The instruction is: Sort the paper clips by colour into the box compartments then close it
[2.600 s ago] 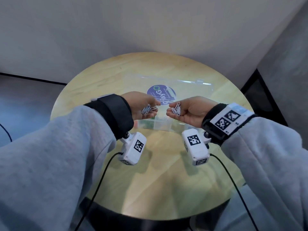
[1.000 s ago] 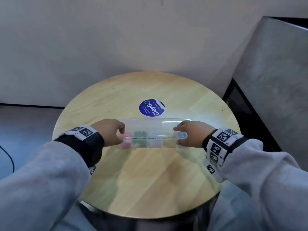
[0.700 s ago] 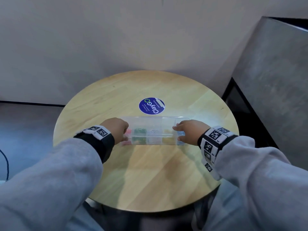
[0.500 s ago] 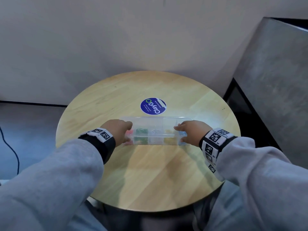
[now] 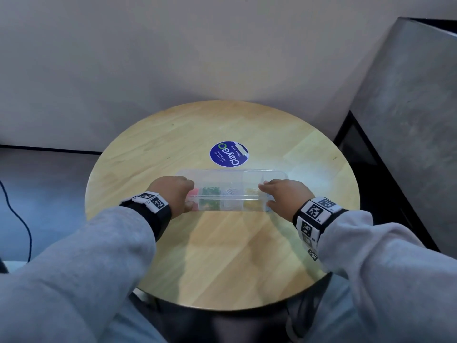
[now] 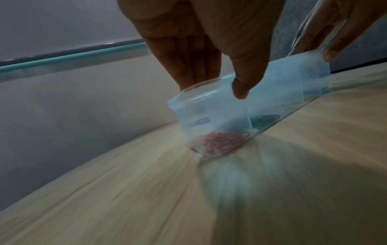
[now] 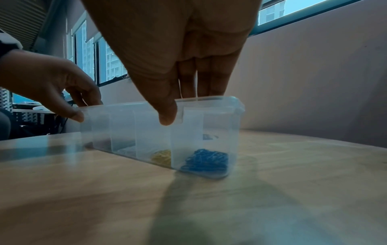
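A clear box (image 5: 232, 180) with several compartments lies across the middle of the round table (image 5: 222, 256), its lid down flat. Inside are red (image 6: 222, 140), green (image 6: 265, 121), white (image 5: 230, 191), yellow (image 7: 162, 156) and blue paper clips (image 7: 206, 160), each colour in its own compartment. My left hand (image 5: 173, 194) pinches the box's left end, fingers on the lid and thumb (image 6: 240, 92) on the front wall. My right hand (image 5: 284, 194) pinches the right end the same way, thumb (image 7: 167, 119) pressing the front edge.
A round blue sticker (image 5: 229, 154) is stuck on the table just behind the box. A pale wall stands behind the table and a grey block (image 5: 408, 120) at the right. A dark cable (image 5: 14, 206) runs over the floor at the left.
Earlier both hands held white clips above the open box. Now the lid is down and each hand holds one end; over the last second they have barely moved.
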